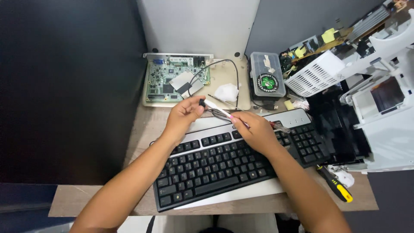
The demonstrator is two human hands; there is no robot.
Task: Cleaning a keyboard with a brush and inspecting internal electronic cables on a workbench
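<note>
My left hand pinches a small black connector at the end of a thin cable bundle, just above the far edge of a black and silver keyboard. My right hand grips the white wrapped part of the same cable and also holds a screwdriver with a clear reddish handle that sticks out to the right. The cable stretches between both hands.
A green circuit board on a metal plate lies at the back, with a black wire looping off it. A clear plastic box, a white vented part, a white printer body and a yellow-handled screwdriver sit to the right.
</note>
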